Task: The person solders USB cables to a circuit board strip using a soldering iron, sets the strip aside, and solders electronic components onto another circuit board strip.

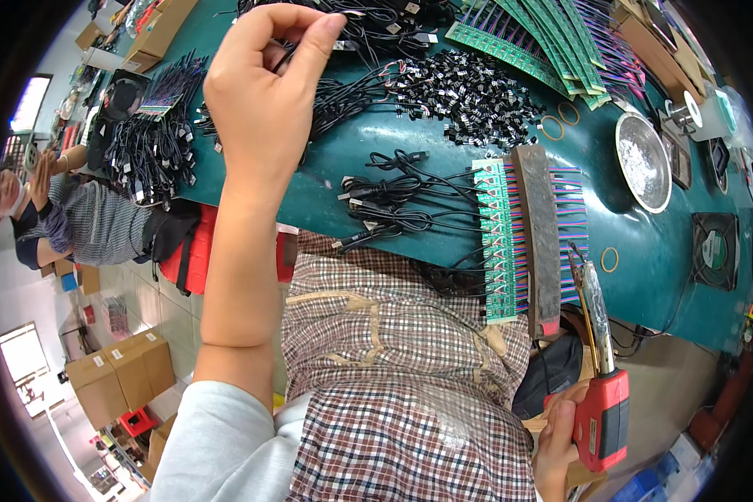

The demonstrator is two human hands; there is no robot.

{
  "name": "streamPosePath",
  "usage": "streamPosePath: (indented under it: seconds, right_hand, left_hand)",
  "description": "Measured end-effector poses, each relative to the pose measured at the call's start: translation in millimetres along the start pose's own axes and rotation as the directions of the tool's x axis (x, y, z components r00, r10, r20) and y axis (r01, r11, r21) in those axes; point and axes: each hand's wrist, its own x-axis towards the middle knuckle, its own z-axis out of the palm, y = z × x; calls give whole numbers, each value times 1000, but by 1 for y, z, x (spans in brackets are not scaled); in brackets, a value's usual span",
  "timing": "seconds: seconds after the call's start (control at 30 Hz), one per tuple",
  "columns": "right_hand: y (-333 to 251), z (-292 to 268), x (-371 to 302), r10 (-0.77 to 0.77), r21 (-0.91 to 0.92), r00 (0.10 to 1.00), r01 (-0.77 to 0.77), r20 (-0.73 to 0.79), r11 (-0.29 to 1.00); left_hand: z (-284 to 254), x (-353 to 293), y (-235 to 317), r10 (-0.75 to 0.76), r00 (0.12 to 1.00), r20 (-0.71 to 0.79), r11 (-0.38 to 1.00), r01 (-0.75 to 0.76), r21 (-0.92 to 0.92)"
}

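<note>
My left hand (263,92) is raised over the far side of the green table, thumb and forefinger pinched together by a heap of black cables (385,33). What the pinch holds, if anything, I cannot make out. Low on the right, my right hand (558,431) grips a red and black soldering gun (604,418). Its tip points up beside a strip of green circuit boards (499,243) at the table's near edge. A dark, heavy bar (535,234) lies across the strip. Coloured wires (571,209) stick out on its right, and black cables (393,201) run off left.
Small black connectors (468,96) lie piled beyond the strip, near stacked circuit boards (552,42). At right are a metal bowl (644,163), a solder spool (684,113), rubber bands (610,259) and a fan (715,251). Another person (100,217) sits at left beside bundled cables (151,155).
</note>
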Motion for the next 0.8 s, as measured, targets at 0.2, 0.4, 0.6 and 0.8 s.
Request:
streamPosePath:
  seconds: [0.2,0.4,0.6,0.8]
  right_hand:
    - [-11,0,9,-190,-109,969,208,156,972]
    - [-6,13,19,-238,-27,967,242,94,970]
    - [-37,47,48,-164,95,967,148,196,984]
    - [-35,66,61,-284,129,943,264,175,956]
  left_hand:
    - [5,12,50,-245,969,-28,885,212,-414]
    - [-9,-19,119,49,854,517,985,45,-167]
    - [-2,-100,137,-65,510,858,860,464,-211]
    - [1,-111,149,-96,456,885,814,548,-194]
